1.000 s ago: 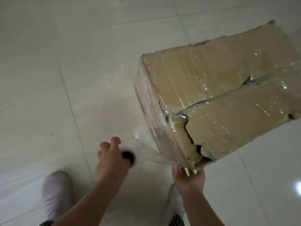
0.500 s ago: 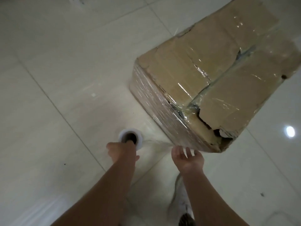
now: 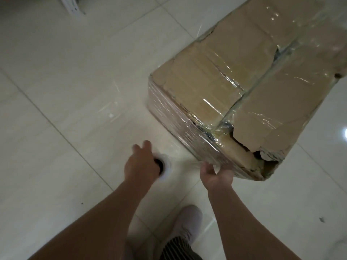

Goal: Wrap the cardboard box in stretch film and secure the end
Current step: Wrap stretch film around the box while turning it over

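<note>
A large worn cardboard box (image 3: 234, 87) stands on the floor at the upper right, with clear stretch film over its top and its near side. My left hand (image 3: 140, 166) grips the white stretch film roll (image 3: 166, 168) on the left of the box's near corner; the roll's dark core faces up. A thin sheet of film runs from the roll to the box's near side. My right hand (image 3: 216, 175) touches the wrapped lower edge of that side with loosely bent fingers.
The floor (image 3: 65, 91) is pale glossy tile with dark grout lines. A white metal piece (image 3: 73, 5) lies at the top left. My foot in a light shoe (image 3: 187, 220) stands below the hands. A lamp's glare shows at the right edge.
My view has swung leftward round the box. The left hand has carried the roll along the near side, and the right hand has stayed at the box's lower edge.
</note>
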